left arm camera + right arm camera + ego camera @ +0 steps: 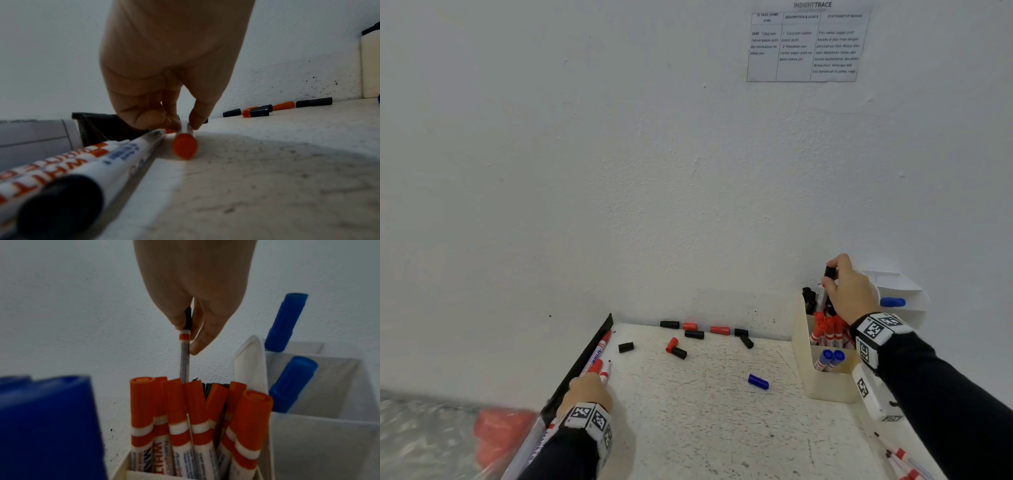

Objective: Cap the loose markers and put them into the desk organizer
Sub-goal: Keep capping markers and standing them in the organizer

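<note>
At the table's left edge my left hand [599,381] pinches an uncapped marker [606,370] lying flat; its red rear end [185,147] faces the left wrist camera, with the fingertips [195,121] on the barrel. My right hand [832,278] holds a black-capped marker [184,353] with a red band upright by the cap. Its lower end stands among the red-capped markers [179,410] in the cream desk organizer [825,389]. Blue-capped markers [831,358] fill the front compartment.
Loose black and red caps [694,334] lie along the wall, and a blue cap [758,381] sits mid-table. More markers [599,349] lie by the black left edge strip, others [904,460] at the bottom right. A white holder [907,294] stands behind the organizer.
</note>
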Available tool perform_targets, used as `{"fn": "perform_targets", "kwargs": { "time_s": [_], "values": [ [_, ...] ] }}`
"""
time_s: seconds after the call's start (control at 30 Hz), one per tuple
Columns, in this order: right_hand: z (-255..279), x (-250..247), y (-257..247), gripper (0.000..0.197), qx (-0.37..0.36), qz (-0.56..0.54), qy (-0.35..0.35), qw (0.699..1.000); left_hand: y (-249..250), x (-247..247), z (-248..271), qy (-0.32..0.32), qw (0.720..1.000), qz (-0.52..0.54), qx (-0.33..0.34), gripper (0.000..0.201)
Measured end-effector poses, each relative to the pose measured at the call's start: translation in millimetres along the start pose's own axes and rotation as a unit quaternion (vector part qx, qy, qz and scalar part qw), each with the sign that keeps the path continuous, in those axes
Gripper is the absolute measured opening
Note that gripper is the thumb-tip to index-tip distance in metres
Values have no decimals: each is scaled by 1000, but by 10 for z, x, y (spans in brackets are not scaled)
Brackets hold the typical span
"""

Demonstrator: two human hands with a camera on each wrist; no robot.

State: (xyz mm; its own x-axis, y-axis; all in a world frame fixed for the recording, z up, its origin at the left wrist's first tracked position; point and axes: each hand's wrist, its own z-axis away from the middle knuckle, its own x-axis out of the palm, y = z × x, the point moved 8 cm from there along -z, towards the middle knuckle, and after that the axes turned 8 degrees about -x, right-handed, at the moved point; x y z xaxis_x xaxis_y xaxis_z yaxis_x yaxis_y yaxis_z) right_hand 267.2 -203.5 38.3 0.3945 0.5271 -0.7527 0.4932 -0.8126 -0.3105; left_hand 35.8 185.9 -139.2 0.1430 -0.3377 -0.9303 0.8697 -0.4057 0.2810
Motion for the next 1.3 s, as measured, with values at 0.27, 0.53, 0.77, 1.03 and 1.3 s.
{"fn": "perform_targets", "kwargs": {
  "time_s": [0.27,0.53,0.77,1.03,1.3],
  "values": [
    [-46,-257,51,21,-1,-149,112,982,185,37,-2,-29,996,79,38,18],
    [-1,-195,140,19,12,-121,67,990,394,70,112,-13,996,61,70,27],
    [30,-18,183,20,52,-120,-1,991,539,207,190,-48,990,100,90,23],
    [-99,133,108,23,35,-6,-90,995,695,343,305,-97,981,129,108,18],
    [5,280,172,19,57,38,-172,983,789,401,408,-132,974,151,110,19]
  ]
}}
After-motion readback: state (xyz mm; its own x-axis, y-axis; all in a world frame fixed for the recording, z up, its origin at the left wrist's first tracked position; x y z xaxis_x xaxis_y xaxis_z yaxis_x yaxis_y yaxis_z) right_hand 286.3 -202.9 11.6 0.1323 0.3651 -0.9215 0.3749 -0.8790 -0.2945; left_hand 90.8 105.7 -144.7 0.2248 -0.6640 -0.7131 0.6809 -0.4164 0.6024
